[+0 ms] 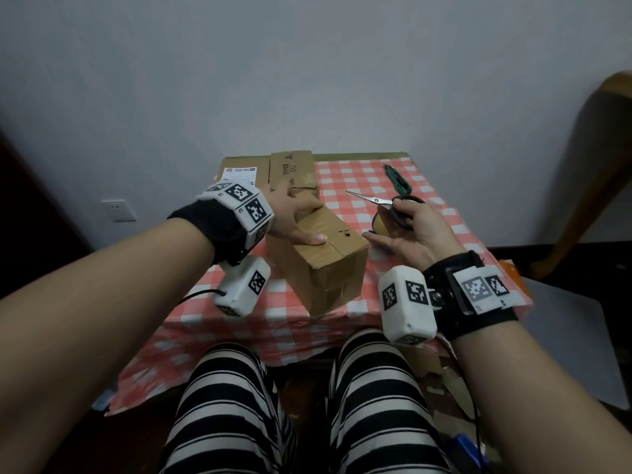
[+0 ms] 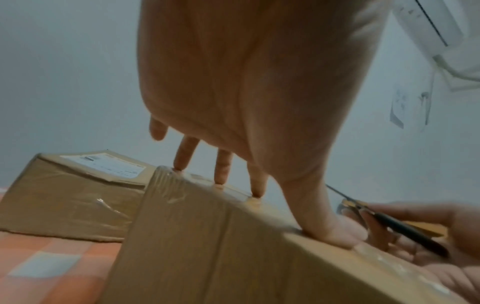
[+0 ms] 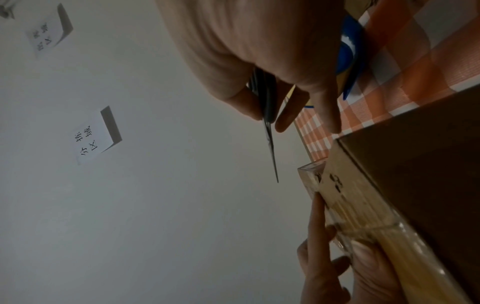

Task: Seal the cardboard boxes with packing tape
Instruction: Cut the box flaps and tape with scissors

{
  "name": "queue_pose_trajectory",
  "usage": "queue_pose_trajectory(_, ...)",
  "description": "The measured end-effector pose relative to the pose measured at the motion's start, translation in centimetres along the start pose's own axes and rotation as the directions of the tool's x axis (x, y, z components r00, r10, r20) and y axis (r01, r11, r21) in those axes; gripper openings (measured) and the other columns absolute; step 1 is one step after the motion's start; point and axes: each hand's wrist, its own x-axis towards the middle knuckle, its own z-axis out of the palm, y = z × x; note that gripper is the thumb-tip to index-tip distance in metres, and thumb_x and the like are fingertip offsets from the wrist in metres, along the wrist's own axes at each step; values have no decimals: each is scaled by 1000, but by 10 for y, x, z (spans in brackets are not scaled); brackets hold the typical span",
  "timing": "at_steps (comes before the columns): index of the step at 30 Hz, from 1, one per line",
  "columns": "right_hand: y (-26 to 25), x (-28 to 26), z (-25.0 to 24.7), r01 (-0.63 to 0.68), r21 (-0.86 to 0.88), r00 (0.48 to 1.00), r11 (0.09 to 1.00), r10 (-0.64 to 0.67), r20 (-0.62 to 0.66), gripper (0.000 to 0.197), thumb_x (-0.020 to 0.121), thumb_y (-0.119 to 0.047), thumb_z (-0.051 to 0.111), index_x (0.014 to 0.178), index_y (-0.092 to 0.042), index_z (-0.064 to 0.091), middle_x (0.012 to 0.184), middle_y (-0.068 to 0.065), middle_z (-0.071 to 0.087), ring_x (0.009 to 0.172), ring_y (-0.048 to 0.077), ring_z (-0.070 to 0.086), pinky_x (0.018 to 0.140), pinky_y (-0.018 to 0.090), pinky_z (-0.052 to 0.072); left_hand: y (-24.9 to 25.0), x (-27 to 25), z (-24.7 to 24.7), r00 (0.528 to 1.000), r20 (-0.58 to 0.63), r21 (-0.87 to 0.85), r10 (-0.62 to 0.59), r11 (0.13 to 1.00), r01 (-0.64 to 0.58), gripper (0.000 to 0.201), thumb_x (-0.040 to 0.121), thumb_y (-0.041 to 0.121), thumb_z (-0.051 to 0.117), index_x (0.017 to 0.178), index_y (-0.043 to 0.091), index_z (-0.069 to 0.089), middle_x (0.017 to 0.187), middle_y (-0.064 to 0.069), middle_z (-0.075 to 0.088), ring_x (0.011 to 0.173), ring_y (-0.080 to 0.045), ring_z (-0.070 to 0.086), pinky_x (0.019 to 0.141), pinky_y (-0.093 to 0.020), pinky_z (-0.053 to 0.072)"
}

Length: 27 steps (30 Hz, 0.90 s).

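A brown cardboard box [image 1: 328, 268] lies at an angle on the checked table, with clear tape [image 3: 363, 228] glinting along its top. My left hand [image 1: 297, 217] presses on the box top; its straight fingers [image 2: 221, 170] touch the far edge and the thumb rests on the near edge. Just right of the box, my right hand [image 1: 410, 234] hovers and grips black-handled scissors [image 1: 372, 199], blades together and pointing away to the left. A tape roll with a blue core [image 1: 378, 224] sits mostly hidden under that hand; I cannot tell whether it is held.
Two more cardboard boxes stand at the table's back left, one with a white label [image 1: 239, 174] and one printed [image 1: 294, 169]. A green tool [image 1: 396, 179] lies at the back right. The red checked cloth [image 1: 359, 176] hangs over the front edge above my knees.
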Motion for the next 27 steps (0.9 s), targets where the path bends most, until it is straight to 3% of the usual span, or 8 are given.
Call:
queue_pose_trajectory(2, 0, 0, 0, -1, -26, 1000, 1000, 1, -9, 10, 96, -1, 53, 87, -6, 57, 81, 9, 58, 87, 21, 64, 89, 67, 46, 1, -5, 3, 999, -31, -6, -24, 1000, 24, 80, 73, 79, 48, 143, 50, 24, 146, -10, 25, 135, -35, 26, 108, -51, 26)
queue_pose_trajectory(5, 2, -3, -1, -37, -108, 999, 993, 34, -35, 8, 95, -5, 55, 87, -5, 56, 89, 12, 59, 105, 31, 62, 92, 73, 42, 2, -8, 5, 999, -33, -79, 3, 997, -6, 83, 73, 77, 49, 144, 38, 27, 151, -8, 24, 138, -33, 27, 111, -46, 23)
queue_pose_trajectory(10, 0, -11, 0, -87, -159, 996, 983, 81, -43, 3, 94, -6, 56, 92, -5, 57, 90, 10, 57, 104, 30, 61, 75, 76, 45, 6, -12, 5, 1000, 7, -161, -18, 987, 19, 108, 55, 84, 46, 141, 21, 29, 140, -8, 44, 122, -27, 49, 106, -42, 39)
queue_pose_trajectory(12, -2, -12, 1, -107, -157, 993, 982, 97, -70, 3, 93, -7, 59, 94, -5, 57, 93, 11, 58, 108, 30, 60, 81, 74, 45, 7, -11, 5, 999, -29, -183, -29, 983, 23, 103, 59, 80, 52, 138, 17, 33, 139, -7, 46, 121, -27, 49, 105, -41, 40)
queue_pose_trajectory(15, -4, -12, 1, -121, -133, 989, 984, 108, -103, 6, 93, -8, 60, 88, -6, 57, 85, 10, 58, 102, 29, 61, 95, 68, 42, 11, -11, 7, 993, -91, -131, -76, 989, 64, 100, 68, 77, 56, 144, 19, 27, 148, -10, 34, 132, -32, 37, 108, -44, 31)
queue_pose_trajectory(20, -2, -14, 1, -37, -19, 998, 999, 36, -49, 22, 97, -5, 52, 75, -7, 52, 72, 6, 50, 82, 20, 57, 92, 77, 36, 15, -17, 4, 992, -15, -111, -127, 986, 125, 96, 75, 77, 51, 152, 36, 11, 155, -11, 15, 139, -36, 28, 108, -46, 36)
queue_pose_trajectory(23, -1, -14, 4, -17, 64, 1000, 998, 18, -18, 15, 97, -3, 52, 84, -7, 56, 76, 4, 54, 92, 19, 62, 81, 78, 38, 17, -18, -3, 988, 86, 43, -130, 991, 126, 90, 81, 77, 41, 153, 31, 14, 153, -12, 25, 137, -31, 34, 107, -41, 32)
queue_pose_trajectory(27, 2, -12, 5, 1, 80, 1000, 997, -2, 10, 8, 97, -4, 54, 91, -8, 58, 82, 5, 58, 105, 21, 63, 74, 74, 41, 15, -16, -9, 989, 107, 112, -103, 990, 91, 103, 68, 81, 53, 149, 22, 29, 148, -5, 37, 133, -27, 39, 109, -44, 33)
